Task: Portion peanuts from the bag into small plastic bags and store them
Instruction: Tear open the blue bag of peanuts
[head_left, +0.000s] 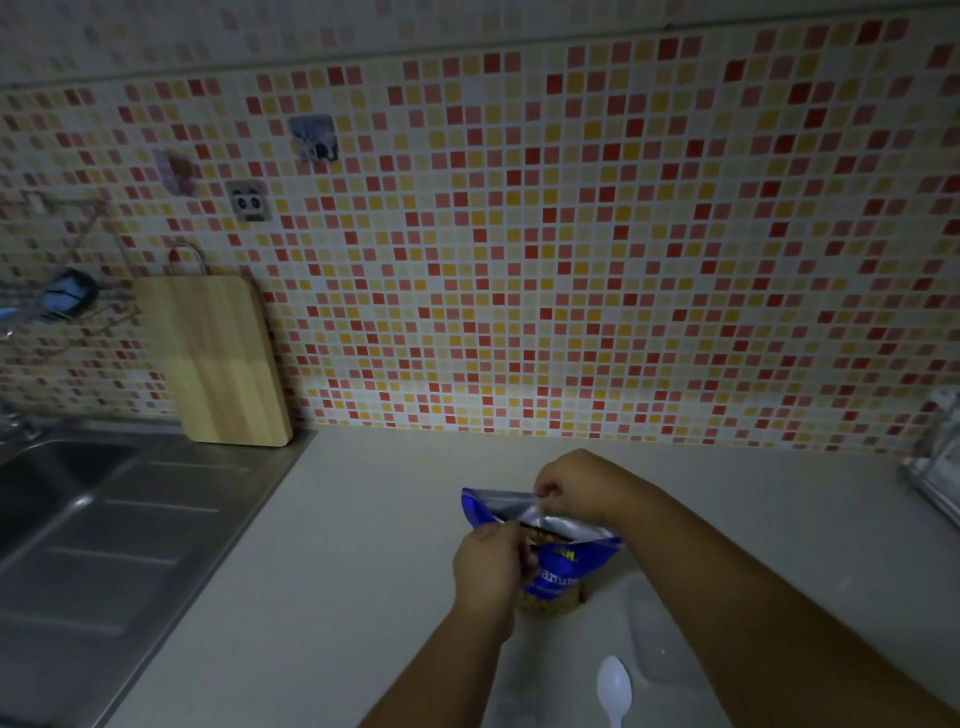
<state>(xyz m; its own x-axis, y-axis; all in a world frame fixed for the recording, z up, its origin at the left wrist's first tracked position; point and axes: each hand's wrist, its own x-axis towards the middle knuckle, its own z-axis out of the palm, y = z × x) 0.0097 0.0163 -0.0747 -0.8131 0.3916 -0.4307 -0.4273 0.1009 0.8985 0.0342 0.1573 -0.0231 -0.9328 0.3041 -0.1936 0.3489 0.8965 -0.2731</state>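
Pale countertop (363, 545): blue foil peanut bag (563, 569) upright, left hand (485, 569) and right hand (569, 486) each pinching a mouth edge apart. Opening step; next probably needs the white plastic spoon (614, 680).

Single camera, head-mounted on the person, wide-angle. It looks forward and down across the counter (363, 519), roughly square to the tiled wall (571, 260), which fills the upper half of the frame and more. Heavy barrel distortion: tile rows bow toward the edges. Both forearms enter from the bottom edge. The left hand (488, 566) and right hand (571, 483) sit low, right of centre, close to the lens, each pinching the mouth of the peanut bag (566, 566). The sink (78, 519) runs off the left edge, with the cutting board (218, 358) leaning on the wall behind it. The white spoon (614, 686) is nearest the lens, at the bottom edge. Exposure is dim, corners darker.
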